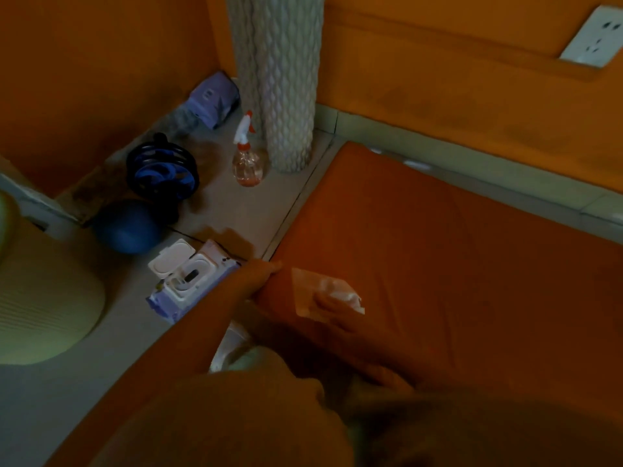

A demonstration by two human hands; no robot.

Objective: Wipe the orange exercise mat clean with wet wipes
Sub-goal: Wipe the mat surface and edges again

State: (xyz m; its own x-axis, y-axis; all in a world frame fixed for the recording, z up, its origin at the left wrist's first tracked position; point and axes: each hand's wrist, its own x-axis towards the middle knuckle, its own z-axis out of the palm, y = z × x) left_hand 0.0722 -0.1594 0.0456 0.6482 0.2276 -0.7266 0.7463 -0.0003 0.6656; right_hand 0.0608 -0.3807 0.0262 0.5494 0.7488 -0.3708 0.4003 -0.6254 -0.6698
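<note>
Wet wipe limp, light; right hand presses it flat-fingered onto soft orange mat; left hand at mat corner, grip indiscernible

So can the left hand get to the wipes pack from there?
Probably yes. The left hand sits at the corner of the mat, right beside the wipes pack. Nothing lies between them, and the lid is flipped open.

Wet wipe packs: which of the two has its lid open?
The near pack on the floor beside the blue ball; its white lid is flipped up. The far pack, in the wall corner, shows no raised lid.
</note>
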